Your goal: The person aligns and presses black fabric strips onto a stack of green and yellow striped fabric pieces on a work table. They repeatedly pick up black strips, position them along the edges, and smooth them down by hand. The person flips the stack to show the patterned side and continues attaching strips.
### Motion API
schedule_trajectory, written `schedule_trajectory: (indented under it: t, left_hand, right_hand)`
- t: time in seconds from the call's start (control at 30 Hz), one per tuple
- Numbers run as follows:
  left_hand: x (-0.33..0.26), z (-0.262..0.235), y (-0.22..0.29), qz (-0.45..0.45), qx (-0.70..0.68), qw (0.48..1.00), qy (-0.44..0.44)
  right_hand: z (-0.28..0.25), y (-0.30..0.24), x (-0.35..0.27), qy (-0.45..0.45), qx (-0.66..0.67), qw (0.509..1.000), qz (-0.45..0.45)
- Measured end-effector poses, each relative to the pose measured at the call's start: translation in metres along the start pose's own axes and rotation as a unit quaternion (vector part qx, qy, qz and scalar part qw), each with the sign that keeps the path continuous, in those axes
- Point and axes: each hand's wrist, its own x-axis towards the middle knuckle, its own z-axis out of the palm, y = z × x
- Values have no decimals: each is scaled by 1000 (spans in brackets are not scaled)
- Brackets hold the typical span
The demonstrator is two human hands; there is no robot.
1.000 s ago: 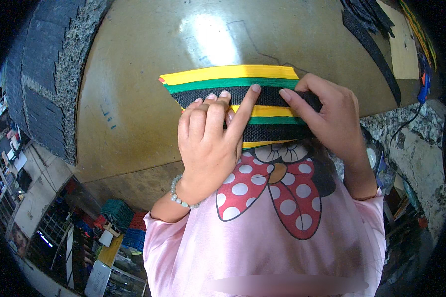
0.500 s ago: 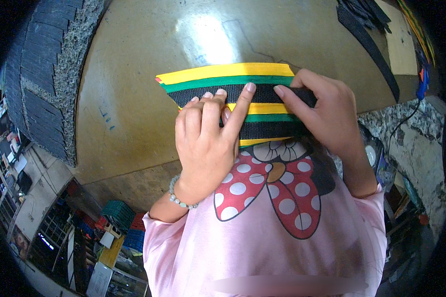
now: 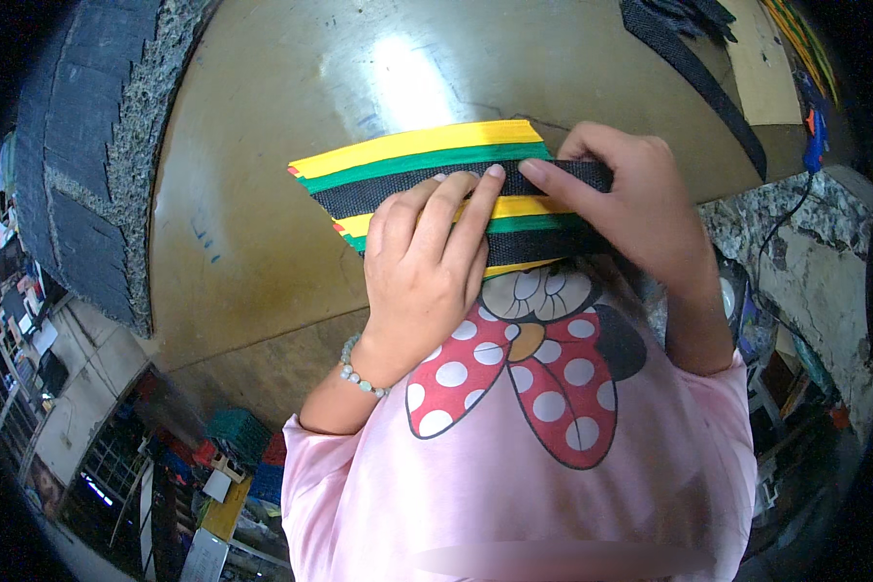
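Striped piece (image 3: 427, 144) at the near edge of the brown table (image 3: 252, 213), mid-length, its closest bands up against your shirt (image 3: 514, 504); whether they overhang the edge, cannot tell. Yellow, green and black bands, repeated.

Your left hand (image 3: 422, 262): palm down, fingers slightly bent and side by side, tips resting on the upper black strip (image 3: 359, 197). Thumb out of sight, so no telling whether it grips from below. Your right hand (image 3: 640, 199): thumb on top of that strip, fingers curled behind, seemingly pinching its right-hand part; underside of the grip hidden.

Handling, my judgement: let the left fingertips anchor, pressing flat without pushing sideways. With the right, light and level tension along the strip, no twist. Watch its edge against the green band; an even line there means it lies true. A tug toward the table's near edge would probably skew it. Webbing looks coarse, likely stiff enough to stay straight if kept flat.

Long axis: left to right, roughly along the table's near edge, right end swung somewhat toward the table's far side. Slanted ends with small red tips (image 3: 338, 229) point to the table's left.
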Motion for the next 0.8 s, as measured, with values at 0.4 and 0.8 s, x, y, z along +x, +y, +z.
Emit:
schedule_trajectory:
  t: [0.4, 0.8]
  left_hand:
    - [-3, 1, 3, -28, 5, 1000, -12]
    - [-3, -1, 3, -17, 25, 999, -36]
  right_hand:
    - [-5, 11, -4, 7, -17, 1000, -21]
    - [-2, 8, -7, 24, -37, 999, -20]
